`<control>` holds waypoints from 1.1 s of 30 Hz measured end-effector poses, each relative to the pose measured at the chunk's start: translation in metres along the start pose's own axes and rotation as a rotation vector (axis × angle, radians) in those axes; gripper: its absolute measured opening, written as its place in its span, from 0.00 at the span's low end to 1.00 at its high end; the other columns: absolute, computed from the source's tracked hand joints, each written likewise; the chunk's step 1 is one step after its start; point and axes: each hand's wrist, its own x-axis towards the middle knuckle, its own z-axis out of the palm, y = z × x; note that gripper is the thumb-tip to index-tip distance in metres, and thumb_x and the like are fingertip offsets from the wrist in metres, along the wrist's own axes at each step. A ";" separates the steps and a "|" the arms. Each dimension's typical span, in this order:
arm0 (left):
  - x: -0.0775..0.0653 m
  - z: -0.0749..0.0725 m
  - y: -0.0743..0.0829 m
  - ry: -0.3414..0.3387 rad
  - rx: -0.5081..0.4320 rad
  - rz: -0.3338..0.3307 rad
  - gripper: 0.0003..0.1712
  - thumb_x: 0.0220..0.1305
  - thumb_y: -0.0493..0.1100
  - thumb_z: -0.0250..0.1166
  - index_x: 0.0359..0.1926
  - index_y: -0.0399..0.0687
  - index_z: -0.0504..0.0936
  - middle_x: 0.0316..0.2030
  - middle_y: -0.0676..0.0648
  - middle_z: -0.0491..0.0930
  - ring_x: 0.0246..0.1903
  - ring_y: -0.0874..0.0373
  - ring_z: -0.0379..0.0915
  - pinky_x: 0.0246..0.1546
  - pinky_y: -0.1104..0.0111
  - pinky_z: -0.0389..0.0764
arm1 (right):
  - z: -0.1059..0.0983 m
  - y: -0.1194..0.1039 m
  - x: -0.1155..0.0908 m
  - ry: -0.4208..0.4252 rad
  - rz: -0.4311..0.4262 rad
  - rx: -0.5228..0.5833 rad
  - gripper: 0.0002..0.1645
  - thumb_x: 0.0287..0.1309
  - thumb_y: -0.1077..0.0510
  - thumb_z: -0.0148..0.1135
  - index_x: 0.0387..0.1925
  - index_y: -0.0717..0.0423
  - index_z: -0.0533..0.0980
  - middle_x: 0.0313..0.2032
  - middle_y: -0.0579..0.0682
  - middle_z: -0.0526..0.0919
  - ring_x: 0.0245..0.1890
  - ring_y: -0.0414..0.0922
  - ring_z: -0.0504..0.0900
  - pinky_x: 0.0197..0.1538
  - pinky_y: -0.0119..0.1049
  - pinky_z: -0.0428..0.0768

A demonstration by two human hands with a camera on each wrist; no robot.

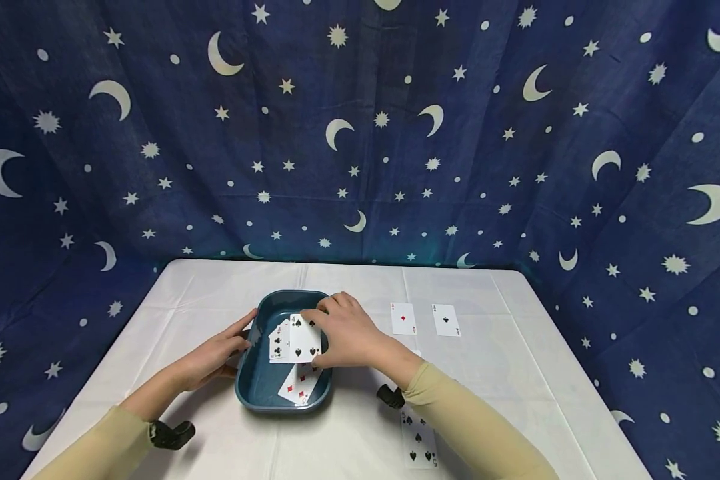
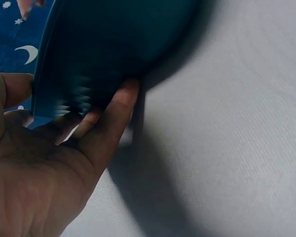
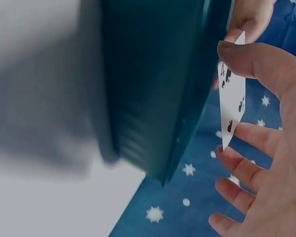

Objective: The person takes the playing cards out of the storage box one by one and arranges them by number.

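Observation:
A dark teal tray (image 1: 253, 385) stands on the table, and my left hand (image 1: 215, 357) grips its left side. In the left wrist view the thumb is at the rim and the fingers touch the outer wall of the tray (image 2: 118, 39). Over the tray my right hand (image 1: 353, 333) pinches a four of spades (image 1: 304, 339) by its edges. The right wrist view shows that card (image 3: 233, 101) between thumb and fingertips, above the rim. Inside the tray lie a few overlapping black-suited cards (image 1: 279, 343) and, nearer the front, a diamonds card (image 1: 294, 387), partly covered.
To the right on the white tablecloth (image 1: 516, 373) lie an ace of diamonds (image 1: 403, 323) and an ace of clubs (image 1: 447, 325). A five of spades (image 1: 417, 450) is near the front, partly behind the right sleeve. A starry blue curtain (image 1: 360, 167) hangs behind the table.

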 end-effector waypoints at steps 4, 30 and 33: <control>0.001 -0.001 0.000 0.006 -0.008 0.003 0.43 0.74 0.39 0.48 0.83 0.66 0.42 0.78 0.30 0.41 0.66 0.34 0.63 0.51 0.44 0.79 | -0.009 0.012 -0.013 0.012 0.041 0.040 0.52 0.43 0.35 0.75 0.72 0.39 0.70 0.58 0.45 0.74 0.61 0.48 0.65 0.70 0.49 0.61; 0.002 0.000 -0.002 0.007 -0.031 0.002 0.42 0.75 0.39 0.48 0.83 0.66 0.42 0.77 0.30 0.43 0.65 0.36 0.64 0.50 0.45 0.80 | -0.023 0.108 -0.127 0.042 0.265 0.107 0.54 0.41 0.40 0.79 0.73 0.42 0.70 0.60 0.49 0.74 0.65 0.54 0.65 0.67 0.59 0.62; 0.001 0.001 -0.001 0.004 -0.031 0.002 0.43 0.75 0.39 0.49 0.83 0.66 0.42 0.77 0.29 0.43 0.65 0.36 0.63 0.50 0.45 0.80 | -0.022 0.120 -0.142 0.047 0.287 0.111 0.54 0.40 0.41 0.80 0.72 0.43 0.71 0.60 0.51 0.74 0.65 0.55 0.65 0.65 0.59 0.63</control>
